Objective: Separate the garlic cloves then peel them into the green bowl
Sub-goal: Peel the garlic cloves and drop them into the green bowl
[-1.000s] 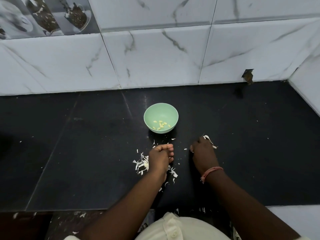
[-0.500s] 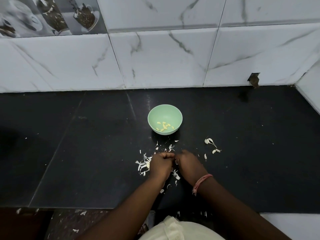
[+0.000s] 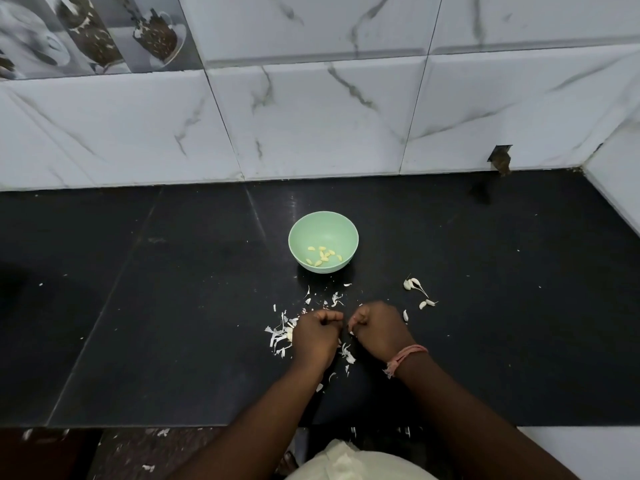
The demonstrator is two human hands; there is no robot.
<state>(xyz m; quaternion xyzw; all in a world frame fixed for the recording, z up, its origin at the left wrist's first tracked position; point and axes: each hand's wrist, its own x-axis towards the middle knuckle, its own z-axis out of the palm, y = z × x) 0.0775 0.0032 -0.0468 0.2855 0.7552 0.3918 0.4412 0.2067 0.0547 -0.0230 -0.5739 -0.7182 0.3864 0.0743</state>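
Black counter [image 3: 173,323], right hand [image 3: 379,329] now beside left hand [image 3: 313,336], off unpeeled cloves [image 3: 414,285].

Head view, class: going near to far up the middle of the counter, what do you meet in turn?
The two hands, left hand beside right hand → scattered garlic skins → green bowl → marble wall tiles.

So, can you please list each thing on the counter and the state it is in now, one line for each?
green bowl: upright, holding several peeled cloves.
peeled cloves: yellowish, loose in the bowl's bottom.
unpeeled cloves: white skin on, lying on the counter, right of the hands.
skins: torn, scattered around the hands.
left hand: fingers curled, contents hidden.
right hand: fingers curled, a white bit at the fingertips.
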